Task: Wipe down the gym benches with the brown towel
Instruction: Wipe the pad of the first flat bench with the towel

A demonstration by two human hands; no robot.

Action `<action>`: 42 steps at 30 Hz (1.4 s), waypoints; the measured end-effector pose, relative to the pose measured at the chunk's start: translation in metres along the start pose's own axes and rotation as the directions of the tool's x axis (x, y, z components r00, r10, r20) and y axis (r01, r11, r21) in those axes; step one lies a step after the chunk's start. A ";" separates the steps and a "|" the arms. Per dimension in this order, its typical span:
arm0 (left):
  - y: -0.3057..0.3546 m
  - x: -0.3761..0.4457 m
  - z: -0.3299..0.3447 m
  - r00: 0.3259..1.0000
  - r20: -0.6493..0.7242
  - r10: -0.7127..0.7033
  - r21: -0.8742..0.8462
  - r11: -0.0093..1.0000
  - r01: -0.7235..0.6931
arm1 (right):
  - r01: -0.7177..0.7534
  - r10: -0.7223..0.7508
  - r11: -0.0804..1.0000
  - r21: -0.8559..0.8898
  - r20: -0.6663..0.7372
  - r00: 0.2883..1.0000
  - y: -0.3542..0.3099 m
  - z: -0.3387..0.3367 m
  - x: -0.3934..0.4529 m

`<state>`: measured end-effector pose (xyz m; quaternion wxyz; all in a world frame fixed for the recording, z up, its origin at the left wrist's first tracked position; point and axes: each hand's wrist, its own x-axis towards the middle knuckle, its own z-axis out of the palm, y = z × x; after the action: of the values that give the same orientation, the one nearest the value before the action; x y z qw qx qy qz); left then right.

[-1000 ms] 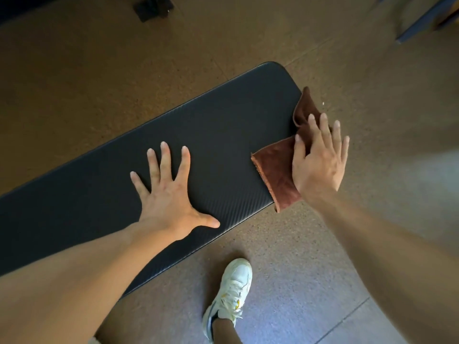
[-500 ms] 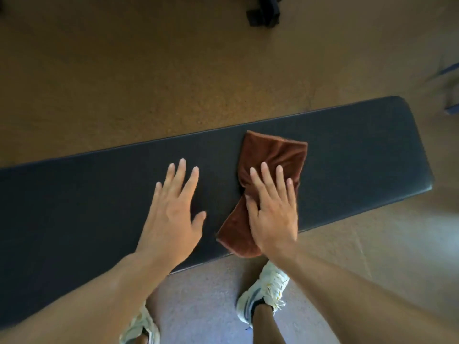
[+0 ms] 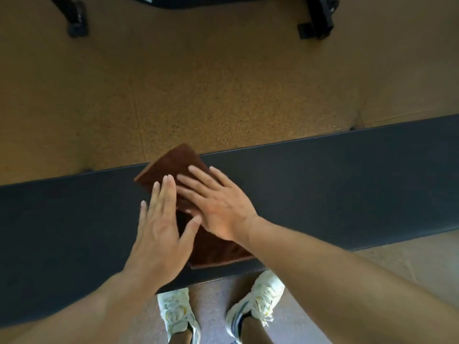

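A long black padded gym bench (image 3: 335, 184) runs across the view from left to right. The brown towel (image 3: 173, 162) lies flat across its middle, its far corner reaching past the bench's far edge. My right hand (image 3: 218, 202) presses on the towel with straight, spread fingers pointing up and left. My left hand (image 3: 161, 229) lies flat beside it with straight fingers, its fingertips and thumb on the towel's left part. Both hands cover the towel's centre.
The brown speckled floor (image 3: 223, 83) stretches beyond the bench. Black legs of other equipment (image 3: 318, 21) stand at the top right and more black legs (image 3: 74, 18) at the top left. My two white sneakers (image 3: 255, 301) stand on the floor under the bench's near edge.
My right hand has slid the towel leftwards from the bench's right end to its middle. My left hand has come in beside it and onto the towel.
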<state>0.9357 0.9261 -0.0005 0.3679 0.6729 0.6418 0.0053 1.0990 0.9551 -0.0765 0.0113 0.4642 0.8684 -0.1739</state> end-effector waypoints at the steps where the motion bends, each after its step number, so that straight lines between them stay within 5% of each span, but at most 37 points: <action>1: 0.013 0.005 0.008 1.000 0.011 -0.005 0.012 1.000 0.005 | -0.082 0.081 0.997 -0.003 -0.046 0.996 0.016 -0.004 -0.004; 8: 0.116 0.052 0.068 0.970 0.241 0.023 0.298 0.950 -0.096 | -0.514 0.501 0.858 -0.020 -0.194 0.844 0.172 -0.032 -0.094; 11: 0.161 0.072 0.095 0.928 0.360 -0.100 0.366 0.930 -0.042 | -0.674 0.661 0.739 -0.007 -0.186 0.727 0.244 -0.048 -0.159; 15: 0.185 0.083 0.114 0.880 0.344 -0.327 0.451 0.880 0.151 | -0.837 0.821 0.545 -0.042 -0.177 0.543 0.319 -0.064 -0.245; 20: 0.191 0.084 0.117 0.871 0.342 -0.352 0.454 0.874 0.175 | -0.936 0.911 0.344 -0.075 -0.217 0.352 0.351 -0.064 -0.296; 25: 0.189 0.085 0.118 0.886 0.349 -0.306 0.427 0.893 0.140 | -0.961 0.948 0.256 0.107 -0.222 0.228 0.336 -0.059 -0.287; 36: 0.162 0.079 0.105 0.905 0.425 -0.020 0.245 0.965 -0.093 | -0.866 0.898 0.436 0.244 -0.176 0.403 0.148 -0.019 -0.208; 39: 0.127 0.061 0.079 0.896 0.401 0.188 -0.019 0.980 -0.197 | -0.834 0.866 0.499 0.235 -0.158 0.474 0.075 -0.003 -0.161; 42: 0.052 0.014 0.047 0.933 0.217 0.287 -0.231 0.944 -0.236 | -0.798 0.830 0.558 0.228 -0.148 0.538 0.010 0.008 -0.111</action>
<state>1.0053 0.9200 -0.0156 0.5071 0.7074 0.4911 0.0352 1.1691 0.8686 -0.0671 -0.0441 0.8316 0.5332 -0.1489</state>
